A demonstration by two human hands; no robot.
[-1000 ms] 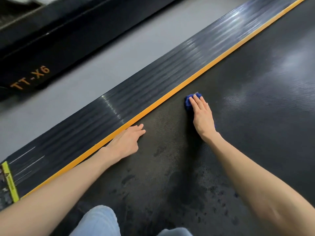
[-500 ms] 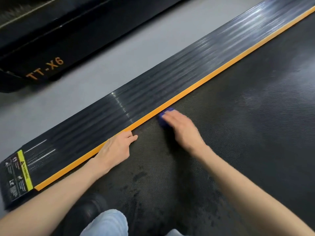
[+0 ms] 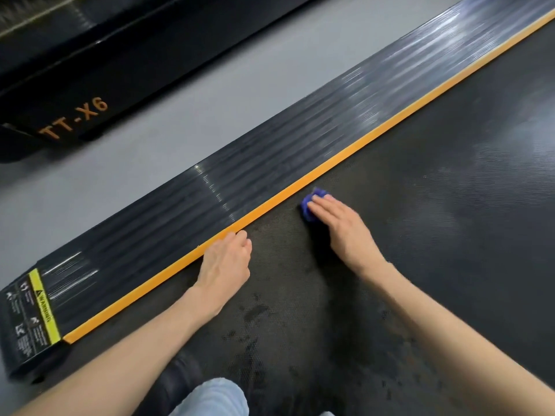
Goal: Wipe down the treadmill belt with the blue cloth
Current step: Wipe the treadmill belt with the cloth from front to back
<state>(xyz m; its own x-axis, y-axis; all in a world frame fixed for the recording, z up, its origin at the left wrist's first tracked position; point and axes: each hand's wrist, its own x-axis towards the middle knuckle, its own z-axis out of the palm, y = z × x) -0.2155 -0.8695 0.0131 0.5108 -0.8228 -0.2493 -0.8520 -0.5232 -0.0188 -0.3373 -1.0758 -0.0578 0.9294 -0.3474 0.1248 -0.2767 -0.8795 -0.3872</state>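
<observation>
The black textured treadmill belt (image 3: 435, 205) fills the right and lower part of the view, with dark damp spots near me. My right hand (image 3: 342, 229) lies flat on the belt and presses a small bunched blue cloth (image 3: 312, 202) under its fingertips; only the cloth's far edge shows. The cloth sits just right of the orange strip (image 3: 300, 187). My left hand (image 3: 225, 265) rests palm down on the belt against that strip, fingers together, holding nothing.
A ribbed black side rail (image 3: 240, 181) runs diagonally left of the orange strip, with a yellow warning label (image 3: 43, 307) at its near end. Grey floor (image 3: 180, 109) separates it from another black machine marked TT-X6 (image 3: 72, 121). My knee (image 3: 210, 397) and a dark shoe (image 3: 180, 376) are at the bottom.
My right hand slid the blue cloth back toward me along the orange strip, then a little away from the strip. The left hand stayed planted by the strip.
</observation>
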